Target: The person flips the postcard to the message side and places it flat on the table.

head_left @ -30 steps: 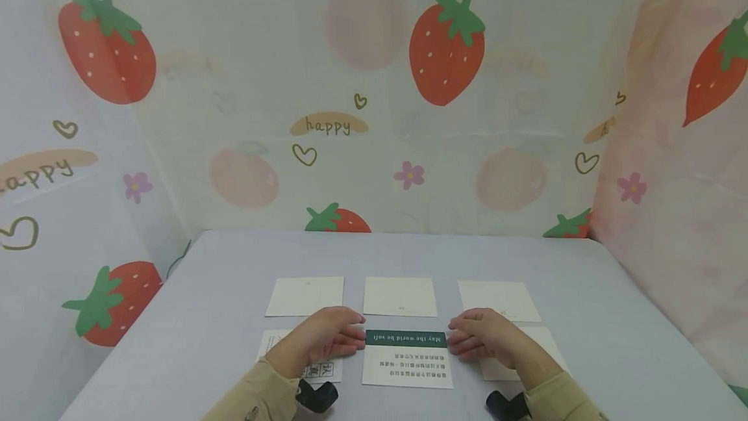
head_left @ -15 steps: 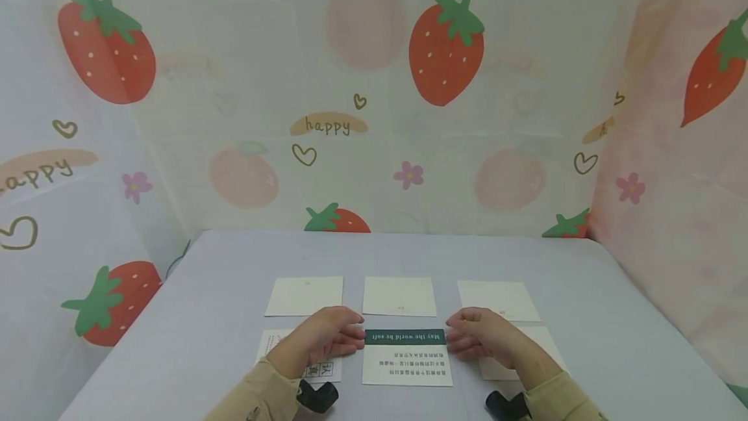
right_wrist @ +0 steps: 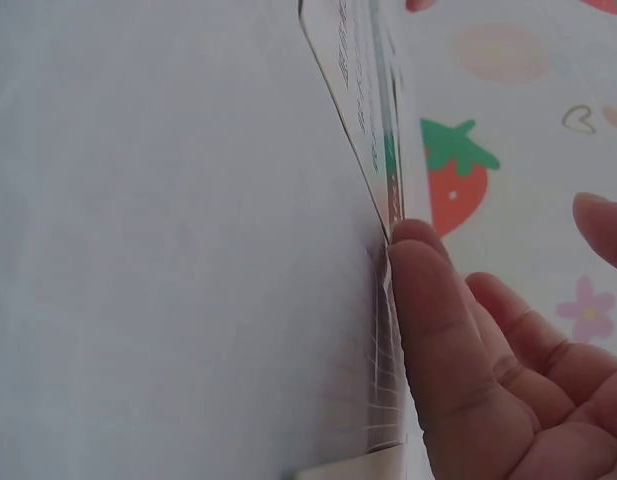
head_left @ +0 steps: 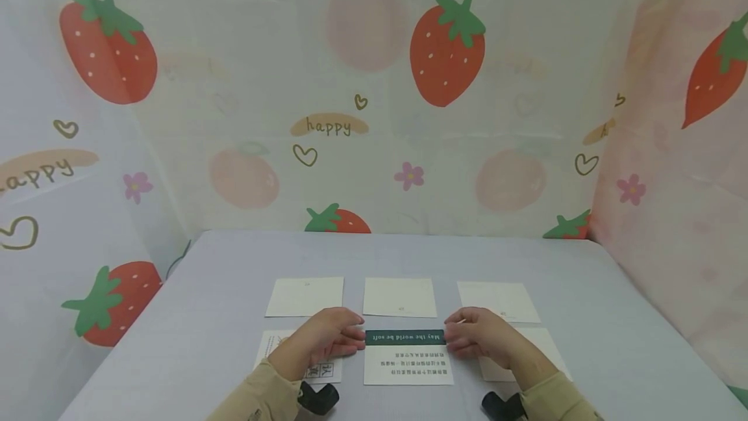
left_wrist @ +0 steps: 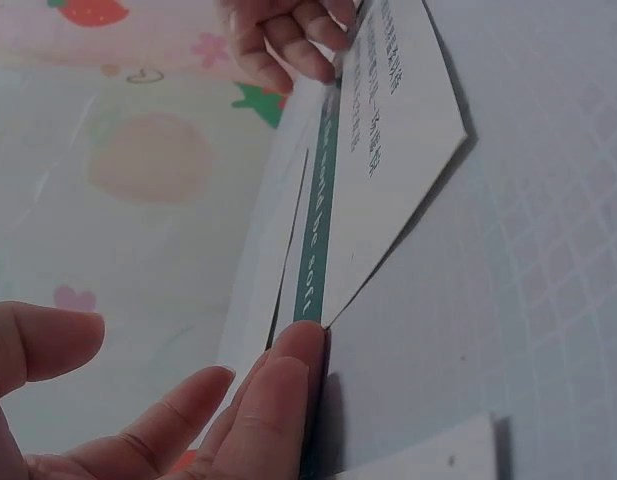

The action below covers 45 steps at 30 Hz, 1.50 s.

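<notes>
A white card (head_left: 407, 359) with a dark green band, reading "May the world be soft" upside down, lies between my hands. My left hand (head_left: 324, 338) has its fingertips right at the band's left end; in the left wrist view its fingers (left_wrist: 268, 405) are extended, thumb raised. My right hand (head_left: 482, 341) stands at the opposite edge, fingertips meeting the card's corner in the right wrist view, thumb apart. Neither hand pinches the card. Under my left forearm a printed card (head_left: 327, 371) is partly hidden, and a pale card (head_left: 540, 346) is partly covered by my right hand.
Behind the hands, a row of blank-looking cards shows: one at left (head_left: 304, 297), one in the middle (head_left: 400, 297), one at right (head_left: 508, 297). The white-covered table (head_left: 193, 343) is bounded by a strawberry-printed curtain (head_left: 374, 83) at the back and sides.
My right hand has moved slightly left against the card. The card's near edge has straightened a little. The left hand stays where it was.
</notes>
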Each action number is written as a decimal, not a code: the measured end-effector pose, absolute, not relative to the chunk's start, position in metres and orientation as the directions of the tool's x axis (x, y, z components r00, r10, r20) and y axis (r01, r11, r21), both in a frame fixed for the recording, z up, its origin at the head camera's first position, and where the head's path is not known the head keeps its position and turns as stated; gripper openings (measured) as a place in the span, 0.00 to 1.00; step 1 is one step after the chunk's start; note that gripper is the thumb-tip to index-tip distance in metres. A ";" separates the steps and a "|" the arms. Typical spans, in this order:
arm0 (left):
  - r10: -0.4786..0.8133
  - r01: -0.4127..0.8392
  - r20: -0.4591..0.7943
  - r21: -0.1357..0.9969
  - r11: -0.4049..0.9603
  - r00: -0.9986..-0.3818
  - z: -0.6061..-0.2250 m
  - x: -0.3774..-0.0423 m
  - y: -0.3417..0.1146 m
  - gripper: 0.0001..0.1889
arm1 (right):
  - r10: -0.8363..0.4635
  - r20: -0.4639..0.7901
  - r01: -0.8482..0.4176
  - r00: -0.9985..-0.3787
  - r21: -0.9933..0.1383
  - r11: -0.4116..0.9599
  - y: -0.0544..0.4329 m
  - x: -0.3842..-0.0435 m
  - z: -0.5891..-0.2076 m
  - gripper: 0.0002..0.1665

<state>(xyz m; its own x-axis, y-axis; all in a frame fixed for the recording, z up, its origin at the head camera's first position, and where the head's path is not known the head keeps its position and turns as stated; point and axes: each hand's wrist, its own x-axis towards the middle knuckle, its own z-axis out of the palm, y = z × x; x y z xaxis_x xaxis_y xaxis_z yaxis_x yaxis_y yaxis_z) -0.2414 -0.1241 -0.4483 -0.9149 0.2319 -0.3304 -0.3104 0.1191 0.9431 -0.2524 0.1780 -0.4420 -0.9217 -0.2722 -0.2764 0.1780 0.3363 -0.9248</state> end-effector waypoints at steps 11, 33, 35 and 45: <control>0.249 -0.308 -0.327 0.944 0.115 -0.912 -0.449 -0.243 -0.125 0.21 | -0.144 -0.306 0.240 -0.941 -0.904 0.354 0.178 -0.255 -0.445 0.16; 0.259 -0.300 -0.316 0.949 0.102 -0.912 -0.446 -0.241 -0.126 0.20 | -0.256 -0.270 0.187 -0.928 -0.933 0.306 0.178 -0.254 -0.443 0.23; 0.255 -0.302 -0.319 0.947 0.105 -0.913 -0.446 -0.241 -0.126 0.20 | -0.261 -0.266 0.175 -0.928 -0.930 0.324 0.178 -0.254 -0.443 0.21; 0.244 -0.321 -0.338 0.941 0.110 -0.909 -0.445 -0.241 -0.125 0.20 | -0.240 -0.253 0.144 -0.937 -0.908 0.393 0.177 -0.256 -0.445 0.16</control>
<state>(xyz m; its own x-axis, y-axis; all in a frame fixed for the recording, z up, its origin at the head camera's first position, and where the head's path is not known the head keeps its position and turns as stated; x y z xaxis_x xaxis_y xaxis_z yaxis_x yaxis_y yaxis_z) -0.2406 -0.1255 -0.4452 -0.9089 0.2441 -0.3382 -0.3205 0.1101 0.9408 -0.2557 0.1767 -0.4452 -0.9373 -0.2404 -0.2525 0.1441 0.3925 -0.9084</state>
